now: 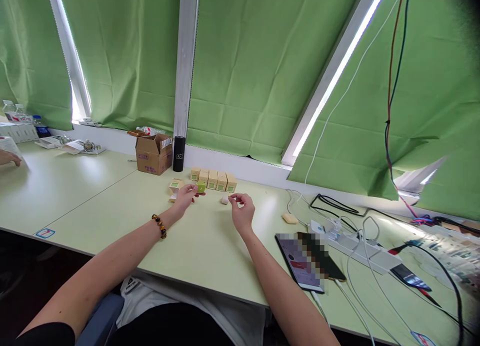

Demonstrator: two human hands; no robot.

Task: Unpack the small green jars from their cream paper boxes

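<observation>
My left hand [186, 196], with a beaded bracelet [159, 226] on its wrist, is closed around a small green box-shaped piece [201, 187]. To its right, my right hand [243, 211] pinches thumb and forefinger together over the table. A small whitish piece [224, 200] lies at those fingertips; whether they grip it or something smaller I cannot tell. Behind both hands stands a row of several small tan boxes [212, 180] with green squares on their fronts. Another tan box [175, 185], apparently with its flap open, is partly hidden by my left hand.
A cardboard carton [153, 154] and a black tumbler [179, 154] stand at the back left. On the right are a tan piece [290, 218], two phones [300, 263], a power strip [356, 248] and tangled cables. Another person's hand [9, 157] shows at far left.
</observation>
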